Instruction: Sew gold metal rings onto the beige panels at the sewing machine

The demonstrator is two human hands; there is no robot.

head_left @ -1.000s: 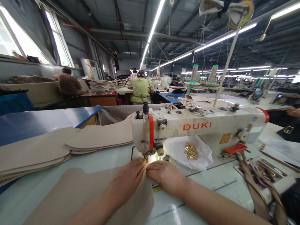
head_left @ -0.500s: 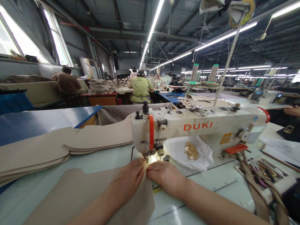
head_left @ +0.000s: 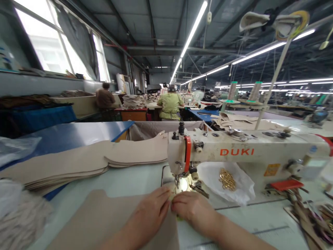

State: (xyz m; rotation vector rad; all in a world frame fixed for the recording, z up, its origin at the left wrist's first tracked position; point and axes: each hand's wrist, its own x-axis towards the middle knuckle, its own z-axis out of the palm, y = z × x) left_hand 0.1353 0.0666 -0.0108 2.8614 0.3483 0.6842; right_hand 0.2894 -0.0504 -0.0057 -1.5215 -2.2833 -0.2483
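Note:
A white DUKI sewing machine (head_left: 241, 151) stands on the pale table, its needle lit from below. My left hand (head_left: 152, 211) lies on a beige fabric piece (head_left: 104, 218), fingers together and pressing its edge just in front of the presser foot. My right hand (head_left: 192, 208) rests beside it on the right, fingers curled down on the same edge. The fingertips of both hands nearly meet under the needle.
A stack of beige cut pieces (head_left: 85, 161) lies at the left behind the fabric. A white bag with gold metal parts (head_left: 227, 178) sits under the machine arm. Straps and small tools (head_left: 312, 218) lie at the right. Thread cones (head_left: 231, 91) stand behind; other people sit at far tables.
The view has swung left and down, so the machine sits further right in the picture. Both hands stay pressed on the fabric edge at the needle.

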